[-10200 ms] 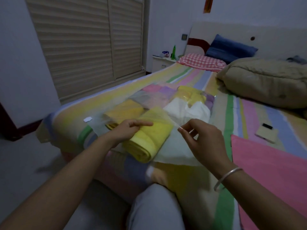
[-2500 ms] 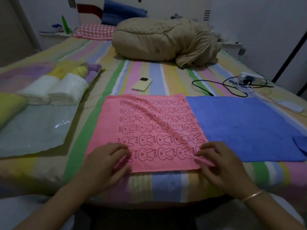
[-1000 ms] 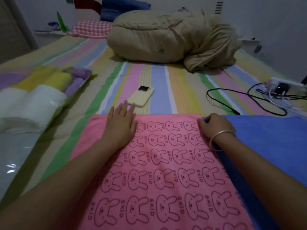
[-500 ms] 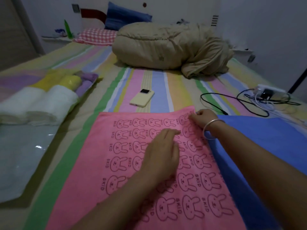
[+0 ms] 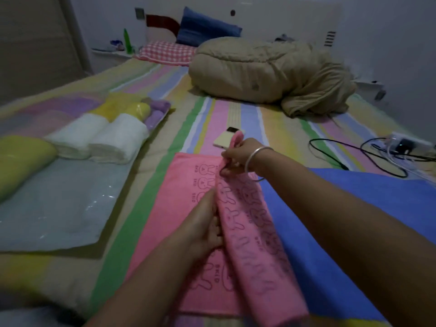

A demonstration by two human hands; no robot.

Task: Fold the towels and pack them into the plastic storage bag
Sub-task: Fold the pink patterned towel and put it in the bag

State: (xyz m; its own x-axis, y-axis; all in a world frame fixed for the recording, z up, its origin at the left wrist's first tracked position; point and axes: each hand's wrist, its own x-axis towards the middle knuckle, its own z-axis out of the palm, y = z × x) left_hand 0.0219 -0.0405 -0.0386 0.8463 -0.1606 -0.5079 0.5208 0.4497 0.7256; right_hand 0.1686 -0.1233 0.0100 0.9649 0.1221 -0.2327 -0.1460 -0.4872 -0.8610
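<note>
A pink rabbit-print towel [image 5: 188, 220] lies on the striped bed in front of me, its right half lifted and folding over to the left. My right hand [image 5: 238, 156] pinches the towel's far right corner and holds it up. My left hand [image 5: 205, 225] lies flat along the fold line in the middle, fingers straight, pressing the cloth down. To the left lies the clear plastic storage bag [image 5: 54, 208] holding rolled white towels [image 5: 99, 138], yellow ones and a purple one. A blue towel [image 5: 377, 208] lies spread flat on the right.
A pale yellow phone [image 5: 226, 139] lies just beyond the pink towel. Black cables and a power strip [image 5: 398, 145] sit at the right. A bundled beige quilt [image 5: 266, 74], a checked pillow and a blue pillow fill the head of the bed.
My right hand has lifted the towel's far right corner and carried it leftward, raising the right half. My left hand has slid back along the middle to hold the fold line.
</note>
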